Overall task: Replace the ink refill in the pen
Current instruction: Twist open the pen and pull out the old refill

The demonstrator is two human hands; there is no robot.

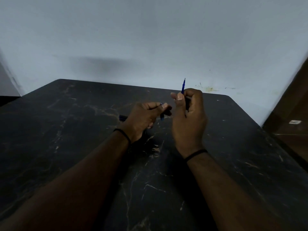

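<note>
**Refill out, barrel waiting**

While the right hand (188,114) pinches a thin blue ink refill (183,85) upright, its tip rising above the closed fingers (179,97), the left hand (143,119) is closed around a small dark-blue pen piece (162,116) that hangs below its fingertips, just beside the right hand. Both hover over the black marble-patterned tabletop (66,130). A dark blue end (123,118) shows to the far side of the left hand from the refill — whether it is held or lying on the tabletop cannot be told.

The pen appears to be apart, so this looks like the middle of the swap. To do the step well, bring the refill's end squarely in line with the barrel opening before pushing; keep the pinch low on the refill so it does not bow, and steady the wrists against each other — the light is dim.
</note>
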